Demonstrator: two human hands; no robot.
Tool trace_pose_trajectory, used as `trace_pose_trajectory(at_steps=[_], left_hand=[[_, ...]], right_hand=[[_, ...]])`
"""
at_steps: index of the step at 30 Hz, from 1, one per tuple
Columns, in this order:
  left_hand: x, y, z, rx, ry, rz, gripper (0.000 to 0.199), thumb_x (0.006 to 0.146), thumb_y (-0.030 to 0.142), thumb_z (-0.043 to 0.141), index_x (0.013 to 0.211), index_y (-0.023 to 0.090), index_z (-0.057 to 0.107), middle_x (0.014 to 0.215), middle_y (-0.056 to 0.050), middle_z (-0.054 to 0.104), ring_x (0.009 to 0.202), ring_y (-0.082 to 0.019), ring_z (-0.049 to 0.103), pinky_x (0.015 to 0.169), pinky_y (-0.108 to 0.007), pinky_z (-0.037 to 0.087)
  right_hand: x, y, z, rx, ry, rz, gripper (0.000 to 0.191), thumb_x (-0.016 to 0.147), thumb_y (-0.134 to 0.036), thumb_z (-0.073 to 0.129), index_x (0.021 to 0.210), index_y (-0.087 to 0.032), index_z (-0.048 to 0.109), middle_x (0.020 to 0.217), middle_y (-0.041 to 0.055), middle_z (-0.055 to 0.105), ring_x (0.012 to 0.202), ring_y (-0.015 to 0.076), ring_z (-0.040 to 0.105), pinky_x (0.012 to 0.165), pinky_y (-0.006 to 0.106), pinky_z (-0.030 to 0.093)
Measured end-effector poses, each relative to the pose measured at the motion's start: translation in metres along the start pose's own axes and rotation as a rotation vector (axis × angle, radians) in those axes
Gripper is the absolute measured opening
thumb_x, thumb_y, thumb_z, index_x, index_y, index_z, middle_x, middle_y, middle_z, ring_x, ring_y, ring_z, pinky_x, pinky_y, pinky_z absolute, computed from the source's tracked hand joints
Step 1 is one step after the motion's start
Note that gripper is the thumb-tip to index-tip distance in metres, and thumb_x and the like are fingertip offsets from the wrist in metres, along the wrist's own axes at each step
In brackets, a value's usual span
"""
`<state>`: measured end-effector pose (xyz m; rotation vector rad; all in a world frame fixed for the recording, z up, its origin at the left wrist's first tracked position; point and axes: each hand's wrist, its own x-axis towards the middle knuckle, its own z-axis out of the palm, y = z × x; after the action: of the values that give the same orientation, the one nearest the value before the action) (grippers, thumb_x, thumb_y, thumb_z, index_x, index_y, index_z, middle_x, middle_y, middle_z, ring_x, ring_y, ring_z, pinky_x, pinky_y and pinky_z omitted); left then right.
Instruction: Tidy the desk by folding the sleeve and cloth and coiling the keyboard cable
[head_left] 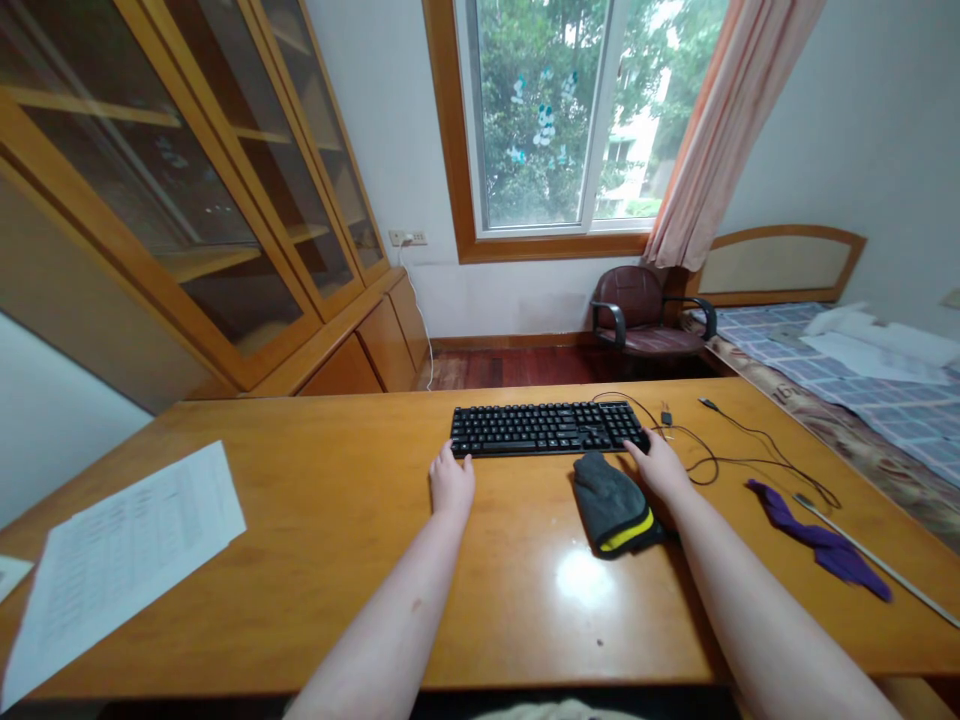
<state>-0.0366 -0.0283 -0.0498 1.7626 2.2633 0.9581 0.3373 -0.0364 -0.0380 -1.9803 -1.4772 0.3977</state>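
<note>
A black keyboard [536, 428] lies on the wooden desk, with its long side facing me. At its front left corner, my left hand [452, 482] grips the edge, the thumb apart at the front and the other fingers partly hidden. My right hand [660, 466] holds the right end, thumb on the near corner and fingers along the side. Just in front of the keyboard, near my right wrist, a folded dark grey cloth [611, 500] shows a yellow patch and partly passes behind my forearm.
Behind the keyboard's right end, a black cable [765, 440] with a USB plug runs in loops. A purple cloth [817, 540] and a thin pale rod [885, 565] lie to the right. Printed paper sheets [135, 560] rest on the left of the desk [337, 560].
</note>
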Motion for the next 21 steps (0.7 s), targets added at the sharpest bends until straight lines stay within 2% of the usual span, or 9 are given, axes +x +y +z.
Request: trace_pose_trajectory(at_steps=[5, 6, 10, 12, 14, 17, 19, 21], left_hand=[[-0.002, 0.001, 0.002, 0.024, -0.013, -0.003, 0.05, 0.081, 0.023, 0.05, 0.127, 0.006, 0.041, 0.121, -0.02, 0.055, 0.115, -0.028, 0.05, 0.098, -0.038, 0.038], [-0.002, 0.0, 0.002, 0.018, -0.014, 0.004, 0.051, 0.081, 0.023, 0.05, 0.127, 0.005, 0.042, 0.122, -0.02, 0.054, 0.116, -0.028, 0.049, 0.099, -0.039, 0.037], [-0.004, 0.001, -0.005, -0.04, 0.053, 0.056, 0.042, 0.081, 0.021, 0.049, 0.121, 0.01, 0.049, 0.129, -0.016, 0.05, 0.122, -0.025, 0.043, 0.105, -0.038, 0.032], [-0.008, 0.006, -0.012, -0.107, 0.044, 0.138, 0.035, 0.082, 0.019, 0.047, 0.116, 0.015, 0.053, 0.128, -0.012, 0.051, 0.122, -0.023, 0.043, 0.107, -0.037, 0.03], [-0.017, 0.017, -0.018, -0.221, -0.078, 0.262, 0.031, 0.083, 0.017, 0.046, 0.111, 0.018, 0.057, 0.123, -0.008, 0.056, 0.119, -0.02, 0.046, 0.107, -0.036, 0.03], [-0.043, 0.039, -0.019, -0.455, -0.425, 0.376, 0.03, 0.081, 0.019, 0.05, 0.11, 0.02, 0.059, 0.117, -0.006, 0.06, 0.112, -0.019, 0.052, 0.103, -0.036, 0.037], [-0.065, 0.054, -0.016, -0.626, -0.679, 0.375, 0.045, 0.078, 0.023, 0.059, 0.123, 0.021, 0.052, 0.124, -0.008, 0.056, 0.11, -0.02, 0.055, 0.098, -0.035, 0.042], [-0.084, 0.065, -0.014, -0.723, -0.833, 0.349, 0.061, 0.071, 0.02, 0.066, 0.128, 0.021, 0.046, 0.124, -0.009, 0.056, 0.108, -0.021, 0.056, 0.095, -0.035, 0.044]], right_hand=[[-0.015, -0.021, -0.004, -0.128, 0.102, -0.119, 0.045, 0.08, -0.038, 0.05, 0.114, -0.008, 0.056, 0.112, 0.0195, 0.06, 0.107, 0.0282, 0.055, 0.094, 0.041, 0.039], [-0.019, -0.025, -0.005, -0.116, 0.084, -0.135, 0.042, 0.081, -0.039, 0.049, 0.11, -0.011, 0.058, 0.11, 0.0176, 0.061, 0.105, 0.0273, 0.056, 0.093, 0.04, 0.039], [-0.039, -0.044, 0.001, 0.078, -0.21, -0.053, 0.038, 0.076, -0.042, 0.057, 0.103, -0.016, 0.062, 0.098, 0.0114, 0.066, 0.087, 0.0227, 0.062, 0.081, 0.036, 0.046], [-0.049, -0.051, 0.007, 0.182, -0.289, -0.012, 0.044, 0.067, -0.036, 0.066, 0.106, -0.015, 0.061, 0.095, 0.0104, 0.066, 0.081, 0.021, 0.063, 0.077, 0.034, 0.047], [-0.059, -0.058, 0.013, 0.271, -0.323, -0.01, 0.047, 0.062, -0.026, 0.069, 0.106, -0.014, 0.06, 0.093, 0.008, 0.065, 0.078, 0.0186, 0.062, 0.076, 0.032, 0.047], [-0.075, -0.069, 0.017, 0.38, -0.386, -0.056, 0.037, 0.06, -0.015, 0.064, 0.097, -0.016, 0.062, 0.087, 0.0041, 0.065, 0.078, 0.0166, 0.061, 0.076, 0.03, 0.047], [-0.085, -0.074, 0.018, 0.455, -0.436, -0.1, 0.03, 0.062, -0.012, 0.059, 0.092, -0.017, 0.062, 0.084, 0.0027, 0.065, 0.079, 0.0163, 0.061, 0.077, 0.03, 0.046], [-0.094, -0.078, 0.018, 0.509, -0.456, -0.127, 0.025, 0.065, -0.014, 0.056, 0.089, -0.017, 0.062, 0.083, 0.0025, 0.065, 0.08, 0.0163, 0.06, 0.078, 0.03, 0.046]])
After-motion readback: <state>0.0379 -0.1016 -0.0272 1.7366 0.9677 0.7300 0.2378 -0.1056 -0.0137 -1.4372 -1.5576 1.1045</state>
